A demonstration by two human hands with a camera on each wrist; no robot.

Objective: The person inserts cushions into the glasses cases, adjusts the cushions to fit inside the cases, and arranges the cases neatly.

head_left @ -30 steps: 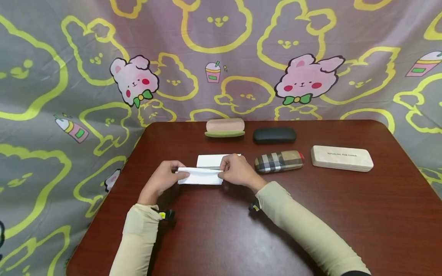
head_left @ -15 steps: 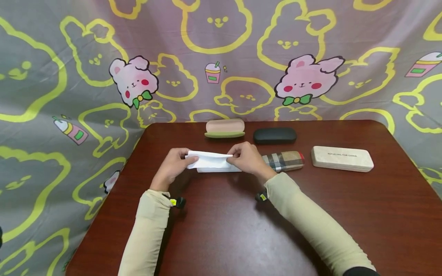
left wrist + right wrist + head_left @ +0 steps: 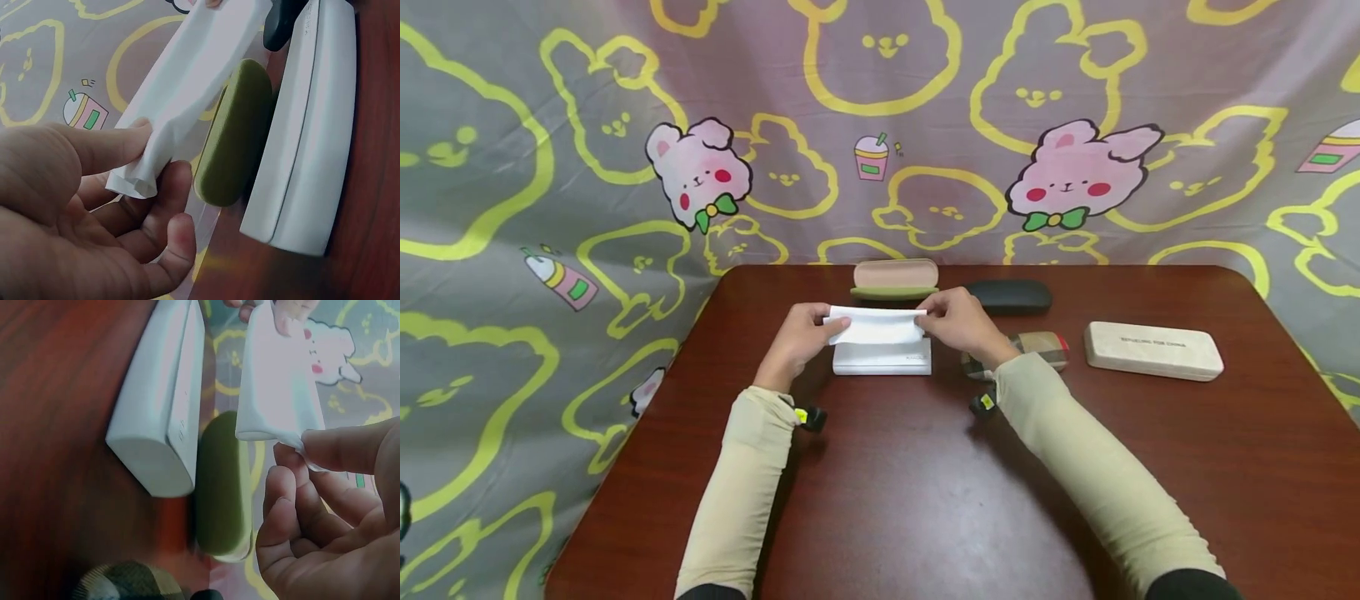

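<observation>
A folded white cloth [image 3: 878,327] is stretched between both hands, raised over the far side of a closed white glasses case [image 3: 880,360]. My left hand [image 3: 799,340] pinches the cloth's left end between thumb and fingers; in the left wrist view that end is bunched and creased around the thumb [image 3: 134,140]. At the right end, my right hand [image 3: 966,323] pinches a corner. The white case lies on the table below the cloth, its flap lying down along the front, with small lettering near the right end.
Behind the cloth stands an open green glasses case [image 3: 895,292] with a pink lining. A black case [image 3: 1011,297] and a plaid case [image 3: 1041,348] are partly hidden by the right arm. Farther right lies a cream case [image 3: 1153,350]. A patterned curtain [image 3: 940,125] hangs behind the table.
Both hands have carried the cloth forward and rightward, from in front of the white case to over its far side. The case's front now shows. The head view has shifted slightly.
</observation>
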